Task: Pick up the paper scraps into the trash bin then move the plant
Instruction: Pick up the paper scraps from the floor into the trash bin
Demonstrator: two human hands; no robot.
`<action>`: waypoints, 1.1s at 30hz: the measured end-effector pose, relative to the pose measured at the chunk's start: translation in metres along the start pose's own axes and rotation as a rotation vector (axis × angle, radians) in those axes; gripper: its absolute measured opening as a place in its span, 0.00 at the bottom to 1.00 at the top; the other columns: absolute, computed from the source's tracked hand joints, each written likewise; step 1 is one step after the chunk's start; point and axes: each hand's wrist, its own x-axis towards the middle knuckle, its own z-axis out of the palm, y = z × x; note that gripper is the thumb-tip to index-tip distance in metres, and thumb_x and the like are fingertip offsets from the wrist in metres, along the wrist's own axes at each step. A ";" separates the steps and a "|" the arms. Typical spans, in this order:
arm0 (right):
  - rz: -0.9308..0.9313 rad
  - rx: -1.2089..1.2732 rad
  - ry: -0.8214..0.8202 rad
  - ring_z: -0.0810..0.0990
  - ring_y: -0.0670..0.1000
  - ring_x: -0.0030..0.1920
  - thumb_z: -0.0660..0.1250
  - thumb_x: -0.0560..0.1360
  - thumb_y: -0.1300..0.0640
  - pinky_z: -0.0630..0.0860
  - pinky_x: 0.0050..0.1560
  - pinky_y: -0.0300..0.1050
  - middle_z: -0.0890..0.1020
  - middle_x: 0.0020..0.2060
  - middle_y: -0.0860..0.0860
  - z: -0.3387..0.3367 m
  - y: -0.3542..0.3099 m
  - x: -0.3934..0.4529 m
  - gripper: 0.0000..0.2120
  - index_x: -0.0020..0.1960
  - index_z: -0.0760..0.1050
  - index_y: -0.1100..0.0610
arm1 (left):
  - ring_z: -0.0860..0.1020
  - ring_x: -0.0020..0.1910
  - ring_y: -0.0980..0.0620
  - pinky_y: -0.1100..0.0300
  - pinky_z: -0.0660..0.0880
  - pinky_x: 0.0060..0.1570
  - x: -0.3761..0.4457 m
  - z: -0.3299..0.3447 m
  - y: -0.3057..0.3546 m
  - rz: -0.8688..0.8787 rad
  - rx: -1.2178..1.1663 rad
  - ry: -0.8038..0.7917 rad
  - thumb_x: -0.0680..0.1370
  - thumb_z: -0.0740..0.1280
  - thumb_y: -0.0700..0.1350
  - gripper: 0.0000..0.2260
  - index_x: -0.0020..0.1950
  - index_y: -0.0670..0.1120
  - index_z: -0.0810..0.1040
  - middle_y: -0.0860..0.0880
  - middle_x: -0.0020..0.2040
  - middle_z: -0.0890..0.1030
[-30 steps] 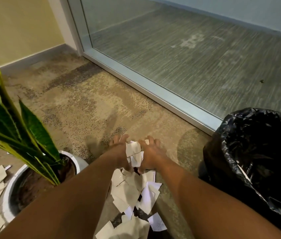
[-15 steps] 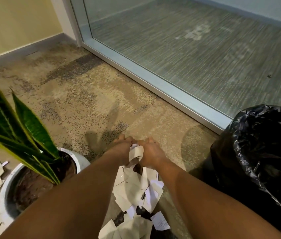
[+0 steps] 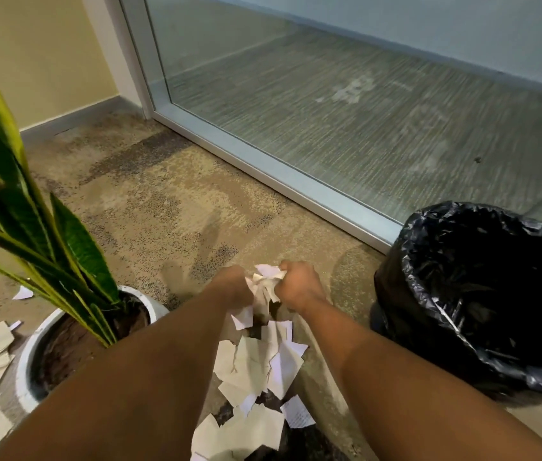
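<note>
Both hands, spread flat a second ago, now close: left hand (image 3: 234, 287) and right hand (image 3: 299, 284) clench a bunch of torn white paper scraps (image 3: 264, 281) above the floor pile (image 3: 259, 371). Right: black-lined trash bin (image 3: 482, 294). Left: green-leaved plant in white round pot (image 3: 63, 254).

This looks like an office or some other commercial building, probably a corridor corner. The floor is patterned commercial carpet (image 3: 163, 201) in tan and grey. A floor-to-ceiling glass partition (image 3: 346, 104) in a metal frame (image 3: 263, 161) separates off another carpeted room. A plain painted wall (image 3: 46, 54) carries a grey baseboard (image 3: 76, 118), and a potted plant (image 3: 46, 227) stands nearby.
</note>
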 end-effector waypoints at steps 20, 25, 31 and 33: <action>-0.039 0.118 0.494 0.80 0.60 0.47 0.65 0.72 0.63 0.68 0.39 0.44 0.82 0.48 0.60 -0.189 -0.017 -0.063 0.08 0.48 0.80 0.57 | 0.83 0.40 0.43 0.53 0.81 0.41 -0.046 -0.064 0.152 0.328 -0.463 0.269 0.72 0.75 0.44 0.23 0.65 0.50 0.75 0.42 0.50 0.84; 0.002 0.183 0.555 0.80 0.59 0.48 0.68 0.71 0.64 0.74 0.42 0.47 0.83 0.46 0.60 -0.226 0.009 -0.088 0.05 0.45 0.80 0.57 | 0.82 0.39 0.46 0.53 0.81 0.43 -0.055 -0.063 0.201 0.451 -0.417 0.214 0.72 0.75 0.43 0.20 0.63 0.50 0.79 0.44 0.48 0.83; 0.144 0.252 0.630 0.81 0.58 0.49 0.69 0.73 0.59 0.76 0.46 0.47 0.82 0.47 0.57 -0.254 0.058 -0.109 0.04 0.41 0.74 0.53 | 0.82 0.36 0.45 0.53 0.80 0.40 -0.074 -0.042 0.259 0.572 -0.272 0.129 0.69 0.75 0.44 0.09 0.48 0.47 0.85 0.45 0.41 0.85; 0.198 0.233 0.639 0.80 0.58 0.48 0.68 0.73 0.59 0.74 0.43 0.45 0.81 0.45 0.55 -0.258 0.073 -0.115 0.06 0.39 0.73 0.53 | 0.84 0.40 0.45 0.53 0.80 0.43 -0.079 -0.034 0.274 0.596 -0.224 0.104 0.69 0.76 0.46 0.08 0.47 0.47 0.85 0.46 0.41 0.86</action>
